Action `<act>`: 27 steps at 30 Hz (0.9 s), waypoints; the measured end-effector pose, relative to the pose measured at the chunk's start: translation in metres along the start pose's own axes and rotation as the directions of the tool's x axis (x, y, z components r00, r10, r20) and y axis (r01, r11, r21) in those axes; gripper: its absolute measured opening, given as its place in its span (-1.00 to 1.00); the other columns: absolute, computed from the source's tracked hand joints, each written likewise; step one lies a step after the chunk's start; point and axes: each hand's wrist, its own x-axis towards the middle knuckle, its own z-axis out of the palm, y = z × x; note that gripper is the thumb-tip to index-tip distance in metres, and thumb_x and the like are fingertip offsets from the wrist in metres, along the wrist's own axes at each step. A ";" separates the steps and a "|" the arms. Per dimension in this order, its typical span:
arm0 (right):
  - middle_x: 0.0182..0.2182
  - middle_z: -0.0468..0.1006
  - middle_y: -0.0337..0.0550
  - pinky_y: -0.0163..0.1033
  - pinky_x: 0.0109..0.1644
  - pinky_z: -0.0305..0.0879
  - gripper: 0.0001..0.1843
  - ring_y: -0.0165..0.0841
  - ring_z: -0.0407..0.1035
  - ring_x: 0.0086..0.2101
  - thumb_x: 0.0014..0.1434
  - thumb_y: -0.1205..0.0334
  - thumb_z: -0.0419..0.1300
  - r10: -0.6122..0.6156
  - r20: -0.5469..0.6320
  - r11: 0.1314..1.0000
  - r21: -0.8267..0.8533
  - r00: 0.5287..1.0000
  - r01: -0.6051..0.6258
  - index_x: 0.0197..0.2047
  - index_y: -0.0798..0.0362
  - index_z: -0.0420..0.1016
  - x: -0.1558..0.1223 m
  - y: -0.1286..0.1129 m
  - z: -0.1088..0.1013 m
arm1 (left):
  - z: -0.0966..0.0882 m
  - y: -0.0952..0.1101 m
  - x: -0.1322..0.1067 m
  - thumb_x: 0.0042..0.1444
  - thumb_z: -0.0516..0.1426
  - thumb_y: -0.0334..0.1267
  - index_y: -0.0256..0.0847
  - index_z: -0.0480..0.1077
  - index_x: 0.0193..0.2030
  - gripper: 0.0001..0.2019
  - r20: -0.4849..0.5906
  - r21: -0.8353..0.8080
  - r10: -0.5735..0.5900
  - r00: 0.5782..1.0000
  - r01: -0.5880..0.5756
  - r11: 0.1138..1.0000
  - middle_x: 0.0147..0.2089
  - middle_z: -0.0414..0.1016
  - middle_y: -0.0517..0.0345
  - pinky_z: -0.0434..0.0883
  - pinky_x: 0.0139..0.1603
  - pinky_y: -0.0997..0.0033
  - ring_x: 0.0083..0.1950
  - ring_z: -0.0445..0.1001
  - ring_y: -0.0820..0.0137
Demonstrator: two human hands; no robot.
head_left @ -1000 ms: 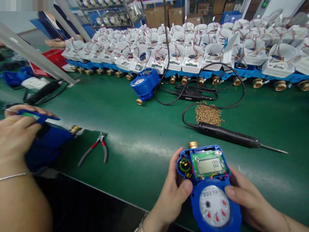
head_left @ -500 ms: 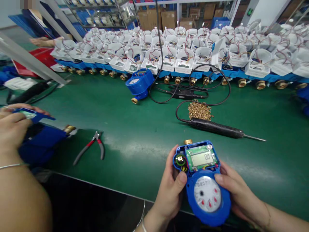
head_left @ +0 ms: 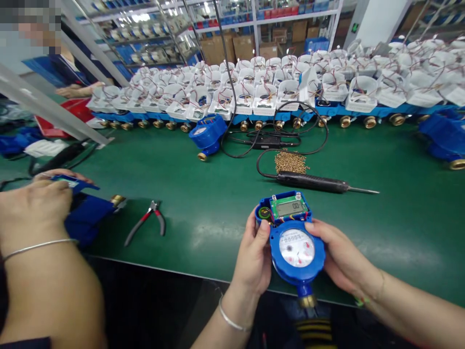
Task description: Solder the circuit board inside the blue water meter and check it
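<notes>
Between both hands I hold a blue water meter [head_left: 298,252] over the table's near edge. Its round dial faces up, and a small LCD on a green circuit board [head_left: 289,208] shows in the open upper housing. My left hand [head_left: 254,254] grips the meter's left side, thumb on the housing. My right hand [head_left: 339,254] closes round its right side, thumb by the dial's rim. A brass threaded end [head_left: 307,301] points down toward me. Beyond the meter lies a black electric screwdriver [head_left: 312,182] with a long thin bit, beside a pile of small brass screws [head_left: 290,162].
Red-and-grey pliers [head_left: 147,222] lie open on the green table [head_left: 203,194]. At left, a co-worker's hand [head_left: 43,201] works on another blue meter [head_left: 89,215]. Single meters stand at centre [head_left: 207,134] and right [head_left: 445,135]. Rows of meters with white housings [head_left: 264,99] line the back.
The meter in my hands has tilted, so its dial looks more squarely up and its lower brass end shows. The view has shifted, bringing more of the right-hand meter into sight.
</notes>
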 end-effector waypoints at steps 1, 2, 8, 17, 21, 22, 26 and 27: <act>-0.17 0.59 -0.06 -0.29 -0.09 0.40 -0.58 -0.32 0.47 -0.20 0.03 0.10 0.37 0.001 -0.005 1.000 0.002 1.000 -0.001 -0.08 0.16 0.52 -0.001 -0.001 0.000 | 0.003 0.001 0.000 0.19 0.21 -0.22 -0.14 0.30 0.16 -0.60 0.002 -0.002 -0.005 1.000 0.005 1.000 0.04 0.54 0.00 0.43 0.08 0.28 -0.02 0.54 0.30; -0.18 0.59 -0.06 -0.29 -0.09 0.40 -0.59 -0.32 0.47 -0.20 0.03 0.09 0.37 0.002 -0.012 1.000 0.003 1.000 -0.002 -0.11 0.17 0.54 -0.002 -0.002 0.000 | 0.005 0.002 -0.001 0.19 0.22 -0.23 -0.15 0.32 0.13 -0.62 0.001 -0.005 -0.009 1.000 0.009 1.000 0.01 0.56 0.01 0.44 0.04 0.31 -0.04 0.54 0.32; -0.20 0.61 -0.07 -0.30 -0.14 0.42 -0.63 -0.34 0.48 -0.25 0.03 0.06 0.38 0.015 -0.047 1.000 0.009 0.999 -0.015 -0.18 0.16 0.57 -0.010 -0.010 -0.005 | 0.017 0.003 -0.008 0.17 0.23 -0.24 -0.16 0.35 0.09 -0.65 -0.013 -0.011 -0.035 0.999 0.035 0.999 -0.07 0.58 0.06 0.47 -0.04 0.36 -0.13 0.56 0.37; -0.17 0.59 -0.07 -0.31 -0.17 0.42 -0.58 -0.34 0.47 -0.27 0.05 0.10 0.35 -0.046 0.018 0.998 0.043 0.999 0.046 -0.06 0.13 0.50 -0.022 -0.020 -0.010 | 0.034 0.007 -0.014 0.17 0.23 -0.24 -0.13 0.28 0.19 -0.56 0.038 0.070 -0.009 0.999 0.006 0.998 0.09 0.52 0.00 0.43 0.04 0.33 0.02 0.53 0.29; -0.14 0.57 -0.03 -0.29 -0.18 0.41 -0.55 -0.31 0.47 -0.24 0.06 0.12 0.34 -0.092 0.047 0.995 0.049 0.995 0.090 -0.02 0.15 0.45 -0.024 -0.023 -0.013 | 0.039 0.006 -0.016 0.17 0.23 -0.25 -0.10 0.26 0.22 -0.52 0.061 0.101 -0.011 0.998 0.005 0.995 0.14 0.49 0.00 0.40 0.11 0.29 0.09 0.50 0.24; -0.14 0.57 -0.02 -0.28 -0.17 0.41 -0.55 -0.31 0.47 -0.24 0.06 0.12 0.34 -0.101 0.051 0.994 0.049 0.994 0.099 -0.02 0.16 0.44 -0.025 -0.025 -0.014 | 0.041 0.006 -0.016 0.16 0.23 -0.25 -0.10 0.26 0.22 -0.52 0.065 0.105 -0.015 0.998 0.008 0.994 0.14 0.49 0.01 0.40 0.13 0.26 0.10 0.49 0.22; -0.13 0.55 0.00 -0.27 -0.15 0.40 -0.56 -0.30 0.47 -0.23 0.08 0.12 0.32 -0.126 0.044 0.990 0.062 0.991 0.123 -0.03 0.17 0.40 -0.030 -0.031 -0.015 | 0.049 0.005 -0.015 0.17 0.22 -0.22 -0.13 0.30 0.19 -0.56 0.088 0.117 -0.033 0.996 0.022 0.993 0.10 0.51 0.01 0.37 0.18 0.21 0.12 0.48 0.18; -0.13 0.55 0.00 -0.27 -0.16 0.39 -0.56 -0.30 0.46 -0.24 0.08 0.12 0.31 -0.129 0.031 0.990 0.060 0.991 0.127 -0.03 0.17 0.39 -0.032 -0.032 -0.015 | 0.051 0.004 -0.014 0.17 0.22 -0.21 -0.13 0.31 0.18 -0.57 0.091 0.121 -0.040 0.995 0.028 0.992 0.09 0.52 0.01 0.37 0.17 0.21 0.11 0.48 0.18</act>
